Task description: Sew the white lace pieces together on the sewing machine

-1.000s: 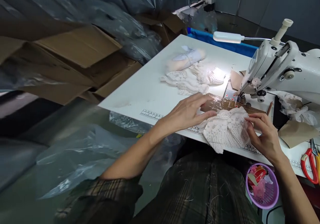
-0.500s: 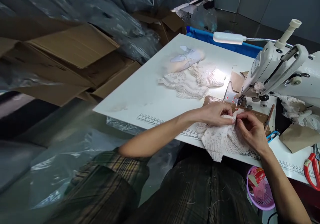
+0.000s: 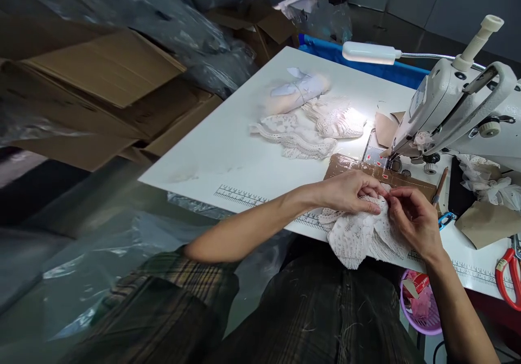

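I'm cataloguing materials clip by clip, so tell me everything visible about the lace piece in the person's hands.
The lace piece is whitish and looks like soft openwork fabric, dotted with small holes. It is bunched and creased, with close lines at its lower right that may be pleats or stacked layers. The left hand and right hand pinch its upper part, partly hiding it. It lies at the table's near edge, its lower end hanging over, on the near side of the sewing machine.

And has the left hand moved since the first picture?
Yes. Judged against the printed ruler, the left hand has moved to the right, and is now closer to the right hand.
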Demonstrator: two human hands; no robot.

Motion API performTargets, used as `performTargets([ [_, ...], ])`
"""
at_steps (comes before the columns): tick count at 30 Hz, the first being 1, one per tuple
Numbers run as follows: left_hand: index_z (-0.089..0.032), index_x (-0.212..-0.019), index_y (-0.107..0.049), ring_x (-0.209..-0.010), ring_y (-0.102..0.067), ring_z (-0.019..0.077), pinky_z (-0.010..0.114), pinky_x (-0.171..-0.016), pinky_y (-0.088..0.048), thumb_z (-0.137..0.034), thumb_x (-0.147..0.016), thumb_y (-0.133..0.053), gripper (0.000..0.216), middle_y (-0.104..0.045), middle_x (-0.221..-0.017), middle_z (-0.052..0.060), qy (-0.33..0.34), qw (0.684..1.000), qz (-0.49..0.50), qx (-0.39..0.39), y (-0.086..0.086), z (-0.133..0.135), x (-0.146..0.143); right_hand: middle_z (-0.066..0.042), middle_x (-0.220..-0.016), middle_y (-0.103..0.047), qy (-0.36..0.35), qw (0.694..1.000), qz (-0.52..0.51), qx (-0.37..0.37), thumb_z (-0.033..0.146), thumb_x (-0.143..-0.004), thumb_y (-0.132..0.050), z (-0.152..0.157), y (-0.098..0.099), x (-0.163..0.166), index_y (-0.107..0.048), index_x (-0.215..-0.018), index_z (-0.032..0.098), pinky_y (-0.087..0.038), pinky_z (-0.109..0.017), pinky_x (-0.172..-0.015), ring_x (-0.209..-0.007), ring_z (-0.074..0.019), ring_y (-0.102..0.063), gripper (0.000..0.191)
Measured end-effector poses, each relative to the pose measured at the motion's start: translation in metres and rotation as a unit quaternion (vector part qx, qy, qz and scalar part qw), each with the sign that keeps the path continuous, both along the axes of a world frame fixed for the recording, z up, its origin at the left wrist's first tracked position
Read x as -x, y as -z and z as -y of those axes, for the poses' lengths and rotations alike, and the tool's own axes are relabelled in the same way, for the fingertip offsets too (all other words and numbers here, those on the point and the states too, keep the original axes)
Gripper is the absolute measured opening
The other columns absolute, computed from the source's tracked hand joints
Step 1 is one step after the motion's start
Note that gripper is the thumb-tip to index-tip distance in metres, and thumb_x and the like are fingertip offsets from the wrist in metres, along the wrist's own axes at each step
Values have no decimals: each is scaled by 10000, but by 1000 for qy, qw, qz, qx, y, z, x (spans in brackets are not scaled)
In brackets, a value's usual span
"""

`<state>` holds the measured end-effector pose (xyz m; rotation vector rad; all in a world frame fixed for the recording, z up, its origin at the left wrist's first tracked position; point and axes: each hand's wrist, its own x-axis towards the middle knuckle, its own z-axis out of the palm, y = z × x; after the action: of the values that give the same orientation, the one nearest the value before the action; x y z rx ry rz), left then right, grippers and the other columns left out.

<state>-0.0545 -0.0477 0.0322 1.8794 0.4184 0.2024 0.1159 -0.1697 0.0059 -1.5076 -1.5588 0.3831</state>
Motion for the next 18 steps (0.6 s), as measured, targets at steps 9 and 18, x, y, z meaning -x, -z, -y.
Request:
performTargets([
  [9,-149,-1061,-715,-823,-669,144,222,-703,-479,-317,-768,-704,337,-744,-917,45,11,998,-61,-27,0,0,-1,-70,-942,-680,-98,962,240,-82,151,-924,-538,-1,-17,1,-607,-932,178,-568,-222,-676,-797,-124,-680,75],
  [18,-131,-966,-701,-723,-629,123,211,-632,-433,-225,-804,-654,192,-710,-811,15,34,994,-36,-97,-1,-1,0,-70,-878,-640,-105,905,412,-28,174,-945,-484,-4,-26,3,-621,-940,148,-410,-194,-439,-572,-108,-600,139],
])
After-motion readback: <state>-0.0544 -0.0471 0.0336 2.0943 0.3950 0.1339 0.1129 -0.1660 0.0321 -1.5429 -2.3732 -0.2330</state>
